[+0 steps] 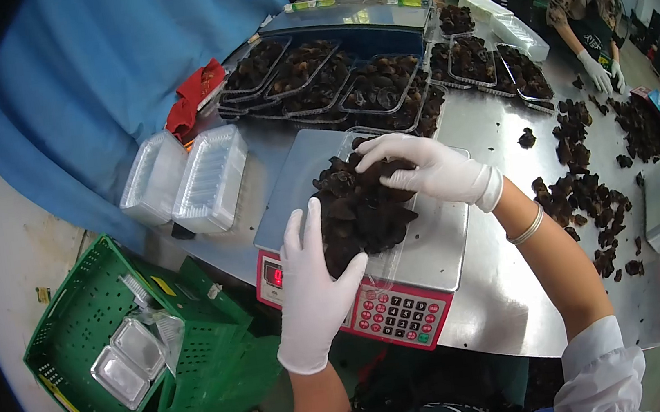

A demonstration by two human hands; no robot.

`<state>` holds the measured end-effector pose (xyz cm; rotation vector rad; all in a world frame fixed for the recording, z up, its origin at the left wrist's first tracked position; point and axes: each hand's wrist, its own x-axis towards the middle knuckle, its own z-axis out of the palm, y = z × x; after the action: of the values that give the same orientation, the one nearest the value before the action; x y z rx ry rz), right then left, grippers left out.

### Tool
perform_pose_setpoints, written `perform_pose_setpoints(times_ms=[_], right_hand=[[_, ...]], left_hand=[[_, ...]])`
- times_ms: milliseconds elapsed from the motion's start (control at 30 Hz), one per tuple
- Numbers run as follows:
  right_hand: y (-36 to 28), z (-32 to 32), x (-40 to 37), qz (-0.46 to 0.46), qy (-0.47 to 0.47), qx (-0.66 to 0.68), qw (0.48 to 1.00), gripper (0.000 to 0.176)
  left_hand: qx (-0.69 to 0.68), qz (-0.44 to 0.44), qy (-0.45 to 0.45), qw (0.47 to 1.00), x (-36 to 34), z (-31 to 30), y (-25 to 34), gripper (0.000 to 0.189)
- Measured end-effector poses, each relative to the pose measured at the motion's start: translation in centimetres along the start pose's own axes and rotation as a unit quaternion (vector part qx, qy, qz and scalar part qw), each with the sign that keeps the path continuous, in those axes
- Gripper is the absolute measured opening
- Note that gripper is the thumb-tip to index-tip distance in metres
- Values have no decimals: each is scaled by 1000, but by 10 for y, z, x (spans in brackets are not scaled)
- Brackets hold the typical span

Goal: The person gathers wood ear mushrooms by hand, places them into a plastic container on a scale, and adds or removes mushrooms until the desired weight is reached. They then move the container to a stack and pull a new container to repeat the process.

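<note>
A dark heap of wood ear mushrooms (359, 210) fills a clear plastic tray (391, 264) on the metal pan (440, 233) of a red digital scale (401, 312). My left hand (310, 278), in a white glove, is at the heap's left side with fingers stretched up and thumb apart. My right hand (432, 169), gloved too, bends over the heap's upper right, thumb and fingers curled on some of the mushrooms. Most of the tray is hidden under the heap, and my left hand covers part of the scale's display.
Filled trays (385, 84) are stacked behind the scale. Clear stacked trays (211, 179) stand at the left, above a green crate (117, 347). Loose mushrooms (585, 199) lie on the steel table (510, 266) at right. A co-worker (595, 17) stands at the far right.
</note>
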<state>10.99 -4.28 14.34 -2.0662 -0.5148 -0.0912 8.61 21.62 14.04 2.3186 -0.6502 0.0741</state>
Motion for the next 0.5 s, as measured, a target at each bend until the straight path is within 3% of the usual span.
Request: perform_pose_setpoints(times_ms=[67,100,167,233,300,367,433,500], right_hand=[[-2,-1,-4,52,57,135,988,28],[-9,-2,-6,55,57,134,988,28],[-20,-1,-9,114,159,232,953,28],[-19,-1,-18,96,212,337,912,31],[-22,-2,-36,74,260,405,874,34],[-21,-8,-67,77,258,421,866,37],[-18,-8,-99,108,289,435,846,38],[-25,-5,-129,184,344,442,808,39]], left_hand=[[10,16,-19,1000,-6,-14,0,86],[23,32,-37,999,-8,-20,-1,87],[21,50,-14,998,-8,-28,-11,80],[-107,46,37,993,0,-42,-39,64],[-160,-20,125,979,33,-58,-78,46],[-118,-73,204,969,75,-73,-113,41],[157,24,234,959,125,-74,-200,42],[353,16,173,919,150,-65,-230,43]])
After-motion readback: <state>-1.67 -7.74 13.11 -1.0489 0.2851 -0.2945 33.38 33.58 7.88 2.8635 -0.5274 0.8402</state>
